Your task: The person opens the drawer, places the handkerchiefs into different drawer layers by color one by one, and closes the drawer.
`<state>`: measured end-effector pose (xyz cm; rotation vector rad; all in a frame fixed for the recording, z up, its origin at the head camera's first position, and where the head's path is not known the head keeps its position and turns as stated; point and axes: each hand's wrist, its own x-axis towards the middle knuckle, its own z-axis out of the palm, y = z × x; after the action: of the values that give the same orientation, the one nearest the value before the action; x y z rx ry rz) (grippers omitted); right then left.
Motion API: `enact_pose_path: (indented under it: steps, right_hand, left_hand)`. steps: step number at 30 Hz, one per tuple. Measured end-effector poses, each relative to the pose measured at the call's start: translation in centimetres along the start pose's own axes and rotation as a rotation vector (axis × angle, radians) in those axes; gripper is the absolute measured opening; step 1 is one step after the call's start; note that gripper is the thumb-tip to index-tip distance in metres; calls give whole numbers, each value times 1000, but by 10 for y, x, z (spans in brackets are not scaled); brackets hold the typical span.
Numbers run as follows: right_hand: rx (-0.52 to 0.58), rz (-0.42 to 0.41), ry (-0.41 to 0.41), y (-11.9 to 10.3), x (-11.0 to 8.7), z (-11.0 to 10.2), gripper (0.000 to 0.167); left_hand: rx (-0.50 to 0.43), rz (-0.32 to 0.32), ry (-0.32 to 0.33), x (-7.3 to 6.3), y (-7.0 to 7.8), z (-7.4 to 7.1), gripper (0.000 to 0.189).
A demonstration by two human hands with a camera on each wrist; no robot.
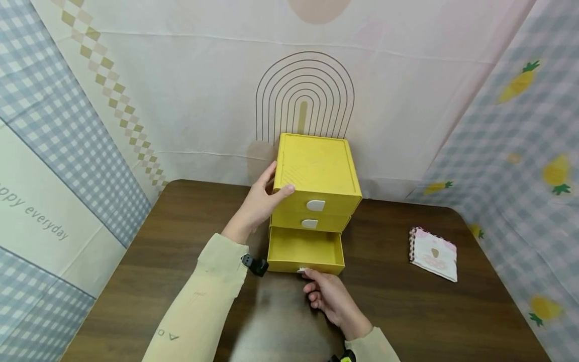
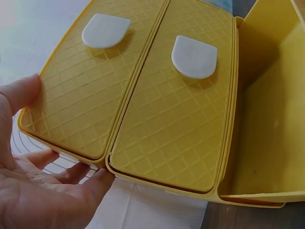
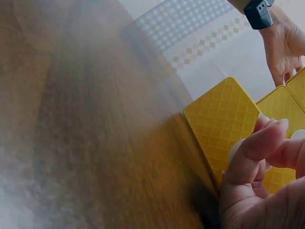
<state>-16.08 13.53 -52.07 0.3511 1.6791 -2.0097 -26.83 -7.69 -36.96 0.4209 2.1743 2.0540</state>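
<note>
A yellow three-tier drawer cabinet point(image 1: 316, 166) stands on the table against the wall. Its bottom drawer point(image 1: 305, 246) is pulled out, and the inside shows bare yellow. The two upper drawers, with white tab handles point(image 2: 194, 57), are closed. At the cabinet's upper left side, my left hand point(image 1: 259, 205) holds on, thumb at the front edge and fingers along the side wall. My right hand point(image 1: 332, 296) pinches the white tab handle point(image 1: 301, 270) of the bottom drawer between thumb and fingers; in the right wrist view the fingers partly cover this handle.
A folded white cloth point(image 1: 433, 254) with a checked edge lies on the right of the brown wooden table point(image 1: 398, 311). Behind the cabinet hangs a pale printed wall cloth point(image 1: 203, 100). Blue checked cloths hang at both sides.
</note>
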Motion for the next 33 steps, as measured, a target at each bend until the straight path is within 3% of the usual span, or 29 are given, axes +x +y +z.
enact_pose_path:
  steps: [7, 23, 28, 33]
  right_hand:
    - [13, -7, 19, 3, -3, 4, 57]
    - [-32, 10, -26, 10, -22, 2, 61]
    - [-78, 35, -86, 7, -26, -13, 62]
    - [-210, 53, -183, -6, -34, -45, 59]
  left_hand:
    - [9, 31, 11, 10, -21, -2, 86]
    - [-27, -6, -19, 12, -24, -5, 87]
    - [-31, -17, -35, 13, -25, -6, 88]
    - [-20, -17, -22, 12, -27, -6, 89]
